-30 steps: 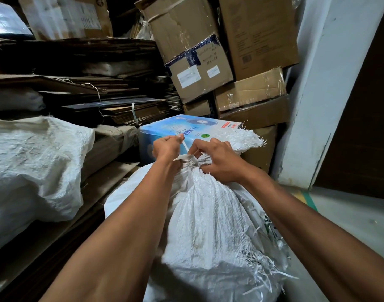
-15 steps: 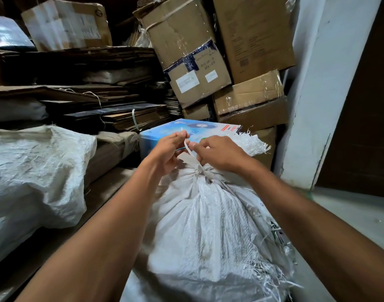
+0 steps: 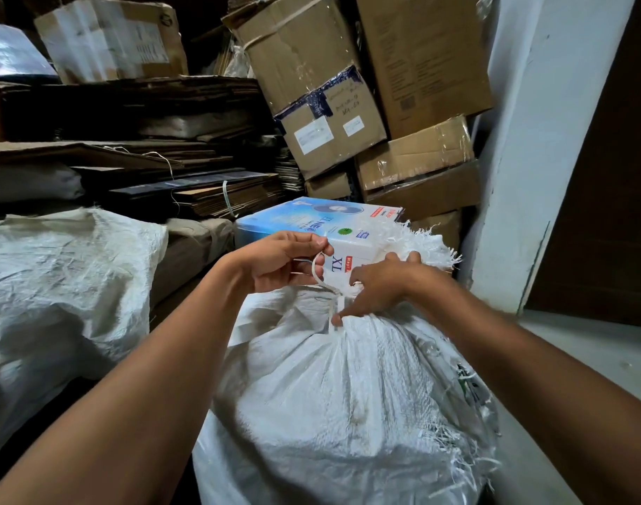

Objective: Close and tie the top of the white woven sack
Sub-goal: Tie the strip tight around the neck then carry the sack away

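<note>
The full white woven sack (image 3: 348, 395) stands in front of me, its top gathered into a bunched neck with a frayed mouth (image 3: 428, 246) fanning out to the right. A white plastic strip (image 3: 317, 271) is wound round the neck. My left hand (image 3: 282, 260) pinches the strip's free end just above and left of the neck. My right hand (image 3: 380, 282) grips the bunched neck from the right, and its thumb and forefinger pinch the strip's other tail (image 3: 335, 315) at the sack's shoulder.
A second white sack (image 3: 56, 286) lies to the left. Flattened cardboard (image 3: 129, 169) is stacked behind it. A blue and white box (image 3: 322, 220) sits just beyond my hands, with leaning cartons (image 3: 322, 85) above. A white wall corner (image 3: 530, 176) stands at the right.
My hands have drawn apart: the left has lifted away with the strip's end, and the right has slid down onto the neck. The view has moved closer over the sack.
</note>
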`<state>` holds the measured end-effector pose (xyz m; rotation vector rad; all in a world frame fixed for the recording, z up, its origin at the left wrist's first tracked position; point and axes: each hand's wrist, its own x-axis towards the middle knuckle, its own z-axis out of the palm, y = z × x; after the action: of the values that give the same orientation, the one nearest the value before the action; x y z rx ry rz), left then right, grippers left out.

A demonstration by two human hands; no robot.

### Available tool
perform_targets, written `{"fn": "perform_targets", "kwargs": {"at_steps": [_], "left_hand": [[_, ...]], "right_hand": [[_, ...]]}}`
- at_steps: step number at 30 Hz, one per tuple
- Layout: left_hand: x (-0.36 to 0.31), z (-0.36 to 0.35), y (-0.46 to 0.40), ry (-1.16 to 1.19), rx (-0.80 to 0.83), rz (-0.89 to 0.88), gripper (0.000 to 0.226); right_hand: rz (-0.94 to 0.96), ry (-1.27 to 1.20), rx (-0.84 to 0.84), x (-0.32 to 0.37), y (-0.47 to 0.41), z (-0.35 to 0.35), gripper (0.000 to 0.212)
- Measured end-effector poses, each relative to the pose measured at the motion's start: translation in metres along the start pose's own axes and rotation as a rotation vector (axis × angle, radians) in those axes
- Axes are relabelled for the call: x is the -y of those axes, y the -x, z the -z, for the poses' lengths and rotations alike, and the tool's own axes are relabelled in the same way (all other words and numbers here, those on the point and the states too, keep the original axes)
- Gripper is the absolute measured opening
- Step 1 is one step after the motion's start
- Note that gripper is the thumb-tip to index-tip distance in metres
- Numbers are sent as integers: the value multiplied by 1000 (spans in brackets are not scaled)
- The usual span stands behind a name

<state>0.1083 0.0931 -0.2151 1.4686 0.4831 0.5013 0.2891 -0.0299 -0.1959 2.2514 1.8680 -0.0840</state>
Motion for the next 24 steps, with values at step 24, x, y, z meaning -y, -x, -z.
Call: {"fn": "perform_targets", "kwargs": {"at_steps": [24], "left_hand": [[4,-20,-6,-485,201,258,12]], "right_hand": [[-81,-376,195,-41,-34,-1,112]]}}
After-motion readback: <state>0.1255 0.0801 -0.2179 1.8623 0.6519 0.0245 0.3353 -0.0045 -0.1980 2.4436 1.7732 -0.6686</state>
